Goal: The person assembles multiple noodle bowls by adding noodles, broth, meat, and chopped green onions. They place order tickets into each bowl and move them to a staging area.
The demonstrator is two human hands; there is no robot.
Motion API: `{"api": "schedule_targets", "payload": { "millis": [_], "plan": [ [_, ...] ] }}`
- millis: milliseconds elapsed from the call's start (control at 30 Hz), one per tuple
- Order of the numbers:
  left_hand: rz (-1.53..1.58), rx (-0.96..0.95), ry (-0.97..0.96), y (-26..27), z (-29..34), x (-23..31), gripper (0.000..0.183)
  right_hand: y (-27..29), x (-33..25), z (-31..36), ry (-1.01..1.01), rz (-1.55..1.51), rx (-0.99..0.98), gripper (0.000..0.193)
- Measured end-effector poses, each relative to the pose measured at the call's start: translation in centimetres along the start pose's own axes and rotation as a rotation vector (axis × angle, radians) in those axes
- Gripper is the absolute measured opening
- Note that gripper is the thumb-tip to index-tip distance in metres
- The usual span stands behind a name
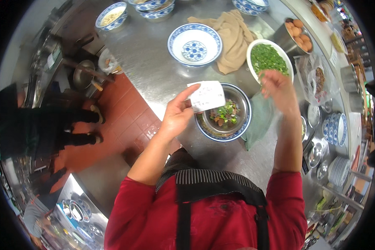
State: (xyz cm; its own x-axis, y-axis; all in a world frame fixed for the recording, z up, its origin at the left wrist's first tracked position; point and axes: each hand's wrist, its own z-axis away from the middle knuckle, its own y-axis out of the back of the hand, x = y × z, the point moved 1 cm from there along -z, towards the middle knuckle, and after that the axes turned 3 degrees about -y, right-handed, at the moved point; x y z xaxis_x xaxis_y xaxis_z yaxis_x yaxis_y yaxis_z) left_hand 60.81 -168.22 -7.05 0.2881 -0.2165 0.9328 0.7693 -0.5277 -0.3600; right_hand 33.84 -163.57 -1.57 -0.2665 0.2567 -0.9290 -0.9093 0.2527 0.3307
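My left hand [178,113] pinches a white paper slip [208,96] with writing on it between thumb and fingers. Under the slip, a small steel bowl [240,121] rests inside a blue-and-white bowl [248,120]. Chopped greens and brown bits [225,115] lie in the steel bowl, partly covered by the slip. My right hand [278,89], slightly blurred, is over the near edge of a white bowl [249,56] of chopped green onions [268,57]. Its fingers are drawn together; what they hold, if anything, is too small to make out.
Beyond stand a blue-and-white bowl [195,43], a tan cloth [233,39] and a steel pot of eggs [285,41]. A green cloth [257,118] lies beside the nested bowls. Stacked bowls [334,129] and plates [338,171] line the right. Another person [33,121] stands left on red tiles.
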Motion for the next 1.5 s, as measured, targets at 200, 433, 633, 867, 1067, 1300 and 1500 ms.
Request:
{"api": "schedule_targets", "payload": {
  "millis": [200,433,633,867,1067,1300,1500],
  "plan": [
    [-0.021,0.009,0.018,-1.3,-0.8,-0.4,0.058,4.8,4.6,-6.8,0.169,0.636,0.453,0.028],
    [-0.264,-0.128,0.008,-4.5,-1.7,-1.8,0.045,7.1,8.6,-9.3,0.167,0.564,0.462,0.024],
    [-0.762,-0.148,-0.1,-5.5,-3.0,-1.3,0.036,7.0,8.5,-9.5,0.232,0.647,0.32,0.021],
    [-1.035,-0.246,0.096,-5.2,-1.5,1.7,0.049,6.9,6.5,-8.5,0.266,0.577,0.516,0.018],
    [-0.919,0.096,-0.099,-0.4,-1.0,-0.4,0.054,7.3,7.9,-9.0,0.121,0.451,0.521,0.021],
    [-0.294,-0.035,0.419,4.0,0.5,-6.1,0.073,7.3,9.2,-8.8,-0.016,-0.689,0.307,0.03],
    [0.058,-0.161,0.624,2.9,1.0,-5.2,0.078,6.6,8.0,-7.6,-0.141,-0.987,0.282,0.03]
  ]
}}
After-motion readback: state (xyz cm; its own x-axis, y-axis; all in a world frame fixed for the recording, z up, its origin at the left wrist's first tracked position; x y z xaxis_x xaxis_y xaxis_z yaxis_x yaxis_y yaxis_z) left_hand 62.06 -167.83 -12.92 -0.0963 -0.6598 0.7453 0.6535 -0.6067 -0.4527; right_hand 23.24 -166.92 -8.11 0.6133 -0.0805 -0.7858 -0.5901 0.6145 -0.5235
